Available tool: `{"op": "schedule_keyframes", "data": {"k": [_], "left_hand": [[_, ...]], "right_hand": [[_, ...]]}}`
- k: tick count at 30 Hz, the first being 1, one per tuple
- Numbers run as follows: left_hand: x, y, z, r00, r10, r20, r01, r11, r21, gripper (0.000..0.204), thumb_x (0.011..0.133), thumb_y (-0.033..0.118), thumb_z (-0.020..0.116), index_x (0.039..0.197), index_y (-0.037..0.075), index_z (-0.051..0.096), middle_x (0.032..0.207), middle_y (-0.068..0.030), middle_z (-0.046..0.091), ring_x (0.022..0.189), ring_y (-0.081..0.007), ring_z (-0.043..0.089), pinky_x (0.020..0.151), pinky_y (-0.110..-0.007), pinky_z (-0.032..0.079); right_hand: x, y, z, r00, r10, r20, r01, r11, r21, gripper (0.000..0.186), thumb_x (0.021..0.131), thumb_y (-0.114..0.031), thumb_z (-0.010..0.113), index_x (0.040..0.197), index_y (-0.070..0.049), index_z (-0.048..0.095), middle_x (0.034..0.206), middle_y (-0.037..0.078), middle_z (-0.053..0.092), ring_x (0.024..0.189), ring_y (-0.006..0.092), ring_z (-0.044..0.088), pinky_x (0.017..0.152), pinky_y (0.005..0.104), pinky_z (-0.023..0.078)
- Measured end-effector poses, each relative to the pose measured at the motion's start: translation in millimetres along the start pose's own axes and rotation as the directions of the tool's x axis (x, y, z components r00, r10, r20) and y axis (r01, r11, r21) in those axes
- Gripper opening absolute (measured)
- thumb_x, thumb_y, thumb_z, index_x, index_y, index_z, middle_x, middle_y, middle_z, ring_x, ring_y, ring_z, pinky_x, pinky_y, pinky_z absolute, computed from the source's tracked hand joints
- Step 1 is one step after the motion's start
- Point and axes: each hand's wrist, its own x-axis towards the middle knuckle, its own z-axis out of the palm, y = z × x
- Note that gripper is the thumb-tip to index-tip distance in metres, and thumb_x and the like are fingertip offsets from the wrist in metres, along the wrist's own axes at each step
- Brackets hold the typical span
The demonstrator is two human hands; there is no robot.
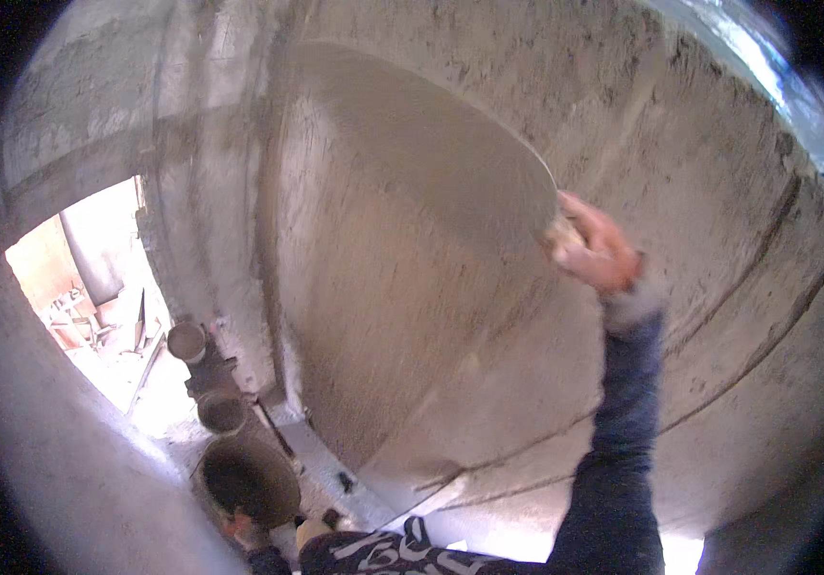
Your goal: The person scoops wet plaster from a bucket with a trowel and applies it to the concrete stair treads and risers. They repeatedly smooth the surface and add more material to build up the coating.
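My right hand (602, 247) is stretched out against a grey-brown plastered wall (402, 316). Its fingers are closed around a small pale yellowish block-like tool (559, 235), blurred, so its exact kind cannot be made out. Left of that hand the plaster has a darker, smoother patch (431, 144), edged above by a thin pale curved line that runs to the tool. Low on the left, my left hand (245, 529) grips the near rim of a dark round bucket (282, 479). Part of this hand is hidden, and the bucket's inside is dark.
Two smaller buckets, one (222, 414) nearer and one (185, 341) farther, stand beyond the dark one. A thin dark bar (273, 428) lies beside them. At the left, a bright opening (95, 287) shows boards and rubble. Grooves (747, 287) cross the wall at right.
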Motion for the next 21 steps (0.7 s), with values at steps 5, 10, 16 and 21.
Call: {"op": "schedule_keyframes", "data": {"k": [5, 10, 16, 21], "left_hand": [[-37, 36, 21, 0.998, -0.057, 0.036, 0.062, 0.984, -0.164, 0.039, 0.084, 0.011, 0.056, 0.122, 0.003, 0.052, 0.114, -0.0137, 0.06, 0.097, -0.0267, 0.06, 0.087, -0.04, 0.049], [-66, 99, 30, 0.993, -0.119, 0.015, 0.119, 0.954, -0.274, 0.037, 0.085, 0.011, 0.056, 0.12, 0.003, 0.053, 0.114, -0.0123, 0.06, 0.099, -0.0255, 0.059, 0.091, -0.04, 0.048], [-62, 110, -9, 0.98, 0.182, -0.077, -0.157, 0.954, 0.256, 0.034, 0.084, 0.004, 0.053, 0.118, 0.0, 0.053, 0.107, -0.0096, 0.062, 0.092, -0.0213, 0.059, 0.082, -0.034, 0.048], [-72, 143, -1, 0.977, 0.12, -0.174, -0.066, 0.956, 0.285, 0.032, 0.084, 0.001, 0.053, 0.116, 0.0, 0.053, 0.106, -0.0103, 0.062, 0.092, -0.0217, 0.059, 0.083, -0.034, 0.048]], "right_hand": [[-168, 142, 210, 0.916, 0.182, -0.357, -0.341, 0.82, -0.459, 0.039, 0.09, -0.029, 0.052, 0.121, -0.006, 0.054, 0.108, 0.013, 0.058, 0.098, 0.0235, 0.054, 0.082, 0.0368, 0.046], [-348, 22, 375, 0.63, 0.764, 0.141, -0.769, 0.589, 0.249, 0.046, 0.08, -0.043, 0.064, 0.102, -0.003, 0.057, 0.074, 0.009, 0.062, 0.065, 0.0216, 0.06, 0.059, 0.0369, 0.049], [-486, 2, 370, 0.724, 0.464, 0.511, -0.552, 0.833, 0.025, 0.035, 0.077, -0.027, 0.066, 0.105, -0.007, 0.057, 0.08, 0.011, 0.059, 0.07, 0.0247, 0.058, 0.06, 0.0376, 0.047], [-497, 13, 342, 0.489, 0.357, 0.796, -0.6, 0.8, 0.01, 0.034, 0.081, -0.013, 0.059, 0.115, -0.012, 0.055, 0.095, 0.015, 0.058, 0.083, 0.0322, 0.057, 0.066, 0.0423, 0.048]]}}
